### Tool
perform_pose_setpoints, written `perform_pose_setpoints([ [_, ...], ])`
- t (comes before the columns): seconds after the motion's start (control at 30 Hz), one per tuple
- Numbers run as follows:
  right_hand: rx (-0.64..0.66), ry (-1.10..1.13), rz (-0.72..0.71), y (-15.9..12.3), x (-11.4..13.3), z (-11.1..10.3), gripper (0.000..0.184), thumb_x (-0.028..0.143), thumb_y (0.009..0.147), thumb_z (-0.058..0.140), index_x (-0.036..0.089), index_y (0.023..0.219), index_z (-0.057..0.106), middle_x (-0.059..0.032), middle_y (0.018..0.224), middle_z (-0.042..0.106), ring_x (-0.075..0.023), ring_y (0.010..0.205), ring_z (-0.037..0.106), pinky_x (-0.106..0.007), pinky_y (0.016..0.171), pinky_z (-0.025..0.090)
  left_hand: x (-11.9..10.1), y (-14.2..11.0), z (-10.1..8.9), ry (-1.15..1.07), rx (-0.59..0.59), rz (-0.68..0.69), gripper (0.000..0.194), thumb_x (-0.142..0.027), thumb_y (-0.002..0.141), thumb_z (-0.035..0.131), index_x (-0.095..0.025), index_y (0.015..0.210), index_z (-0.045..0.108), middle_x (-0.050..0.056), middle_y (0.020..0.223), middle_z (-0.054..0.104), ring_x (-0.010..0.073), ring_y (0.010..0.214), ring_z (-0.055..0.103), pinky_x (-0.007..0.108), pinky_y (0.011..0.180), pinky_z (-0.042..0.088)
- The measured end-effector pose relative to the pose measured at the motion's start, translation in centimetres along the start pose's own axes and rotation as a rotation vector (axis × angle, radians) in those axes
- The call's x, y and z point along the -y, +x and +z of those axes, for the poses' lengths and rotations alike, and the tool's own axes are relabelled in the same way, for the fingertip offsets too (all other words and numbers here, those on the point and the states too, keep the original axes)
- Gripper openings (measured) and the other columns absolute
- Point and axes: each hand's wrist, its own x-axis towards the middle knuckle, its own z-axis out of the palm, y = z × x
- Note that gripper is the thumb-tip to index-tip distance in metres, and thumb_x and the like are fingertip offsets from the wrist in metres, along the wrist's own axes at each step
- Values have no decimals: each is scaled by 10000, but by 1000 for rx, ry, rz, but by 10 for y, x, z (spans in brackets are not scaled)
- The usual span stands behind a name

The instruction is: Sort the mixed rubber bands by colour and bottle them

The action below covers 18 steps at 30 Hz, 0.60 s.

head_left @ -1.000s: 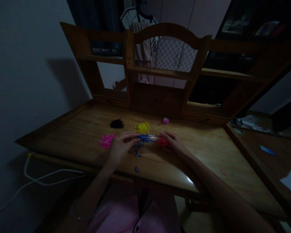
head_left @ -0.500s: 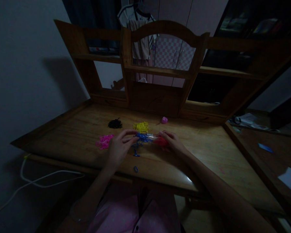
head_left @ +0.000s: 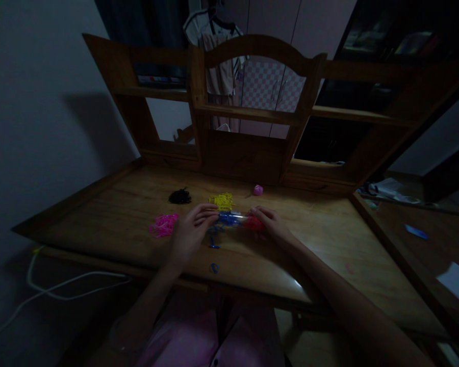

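Between my two hands stretches a shiny clear plastic piece, with blue rubber bands in or against it; I cannot tell which. My left hand pinches its left end. The fingers of my right hand are closed at its right end, over a pile of red bands partly hidden by that hand. A yellow pile of bands lies just beyond. Left of my left hand is a pink pile, with a black pile behind it.
Small blue pieces and a loose blue loop lie near the desk's front edge. A small pink object sits at the back. The wooden shelf unit rises behind the desk. A white cable hangs at the left.
Both hands stay almost in place, still holding the clear plastic. It has turned slightly, and more of its length and of the red bands shows. The whole view has shifted a little.
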Motion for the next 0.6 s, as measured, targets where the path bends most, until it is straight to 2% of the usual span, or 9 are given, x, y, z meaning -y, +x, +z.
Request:
perform_pose_setpoints([
  [0.1,-13,14,0,0,0,0,450,595,865,540,158,943,615,30,573,595,-85,379,500,-171,318,342,0,-2,-4,18,44,-10,292,-372,831,639,-208,1071,616,61,1084,680,201,959,687,334,872,549],
  [0.2,0,17,8,0,-1,0,461,603,856,548,158,957,618,24,585,603,-89,389,507,-174,323,349,0,-2,-7,28,9,2,312,-354,799,673,-221,1057,557,46,1136,630,189,909,698,316,820,558],
  [0.4,8,14,10,0,-3,0,476,616,852,543,158,956,619,-2,643,636,-92,409,528,-175,330,354,-2,1,-3,134,26,28,233,-311,821,626,-224,998,501,18,1051,607,167,874,689,285,770,535],
  [0.5,19,9,26,1,-3,0,474,613,857,537,154,950,614,7,613,623,-92,400,524,-174,331,359,-6,-1,1,185,78,36,169,-314,868,560,-226,1003,509,28,1049,622,170,865,681,273,718,519],
  [0.6,14,27,25,1,-3,0,459,605,856,546,158,938,612,9,630,625,-90,398,523,-173,325,359,-12,-6,3,163,170,42,212,-347,933,461,-236,1107,513,47,1074,641,185,918,663,294,752,513],
])
